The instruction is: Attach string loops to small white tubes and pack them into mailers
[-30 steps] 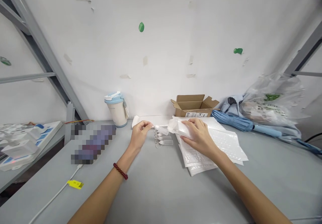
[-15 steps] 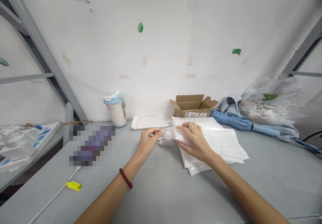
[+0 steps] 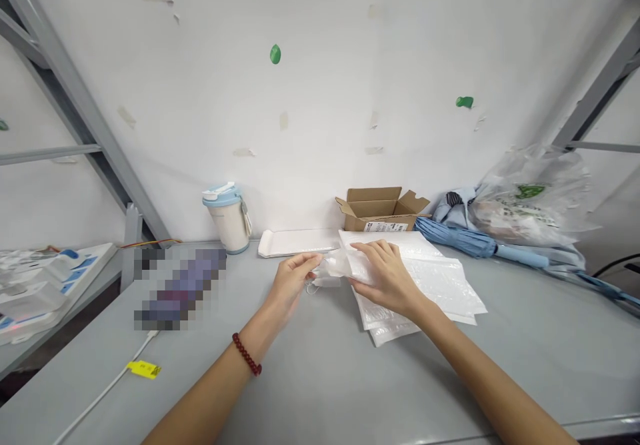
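My left hand [image 3: 293, 280], with a red bead bracelet on the wrist, pinches a small clear bottle [image 3: 325, 268] at the mouth of a white bubble mailer [image 3: 357, 266]. My right hand [image 3: 387, 275] grips that mailer's open end, on top of a stack of white bubble mailers [image 3: 440, 285] lying on the grey table [image 3: 320, 378]. Another small clear bottle [image 3: 325, 283] lies on the table just below my left fingers.
A blue-lidded cup [image 3: 226, 217] and a flat white tray [image 3: 297, 242] stand at the back by the wall. An open cardboard box [image 3: 383, 210], a folded blue umbrella [image 3: 480, 245] and a clear plastic bag [image 3: 530, 195] sit at the right. A white cable with yellow tag [image 3: 143, 368] lies at the left.
My left hand carried the small bottle rightward from the back middle to the mouth of the mailer held by my right hand. Fewer loose bottles show on the table.
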Demonstrator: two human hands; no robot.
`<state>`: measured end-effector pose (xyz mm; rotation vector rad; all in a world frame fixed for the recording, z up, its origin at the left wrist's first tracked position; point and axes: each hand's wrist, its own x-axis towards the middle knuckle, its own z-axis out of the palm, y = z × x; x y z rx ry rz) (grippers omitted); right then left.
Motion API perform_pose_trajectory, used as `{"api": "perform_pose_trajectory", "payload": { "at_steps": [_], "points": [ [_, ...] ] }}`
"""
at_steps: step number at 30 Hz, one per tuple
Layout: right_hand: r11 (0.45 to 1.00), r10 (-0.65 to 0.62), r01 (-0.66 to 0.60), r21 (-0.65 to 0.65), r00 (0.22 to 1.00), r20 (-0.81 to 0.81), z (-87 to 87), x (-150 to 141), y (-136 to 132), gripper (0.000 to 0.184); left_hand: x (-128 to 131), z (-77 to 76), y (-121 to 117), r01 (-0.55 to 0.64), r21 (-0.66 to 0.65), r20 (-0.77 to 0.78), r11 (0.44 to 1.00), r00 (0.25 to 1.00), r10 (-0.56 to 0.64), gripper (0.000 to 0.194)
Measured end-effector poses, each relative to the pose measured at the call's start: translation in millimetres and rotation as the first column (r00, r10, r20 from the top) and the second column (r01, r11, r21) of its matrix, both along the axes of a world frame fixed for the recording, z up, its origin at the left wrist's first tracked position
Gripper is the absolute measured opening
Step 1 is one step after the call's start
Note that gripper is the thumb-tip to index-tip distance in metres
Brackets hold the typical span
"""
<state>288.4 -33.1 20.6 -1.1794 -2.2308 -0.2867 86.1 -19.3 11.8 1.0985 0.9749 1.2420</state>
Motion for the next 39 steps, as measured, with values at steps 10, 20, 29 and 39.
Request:
{"api": "perform_pose_trajectory", "payload": {
  "at_steps": [10,20,29,39],
  "points": [
    [0.998,0.060,-0.060,0.005,0.998,-0.011,4.8,-2,-4,0.053,5,3.0,-3,0.009,0.066,-0.038,0.998,0.999,-0.006,0.016],
    [1.000,-0.027,0.027,0.000,0.999,0.031,5.7,10,4,0.055,-6,12.9,-2,-0.249,0.264,-0.115,0.932,0.951,0.287,0.017],
    [0.996,0.077,-0.078,0.037,0.997,0.027,1.6,-1,-2,0.056,9,2.0,-10,0.109,0.322,-0.335,0.940,0.942,0.006,0.014],
    [0.992,0.064,-0.074,0.100,0.993,0.096,3.7,-4,-5,0.051,12,8.3,-15,0.001,0.348,-0.344,0.938,0.930,0.127,0.004]
  ]
}}
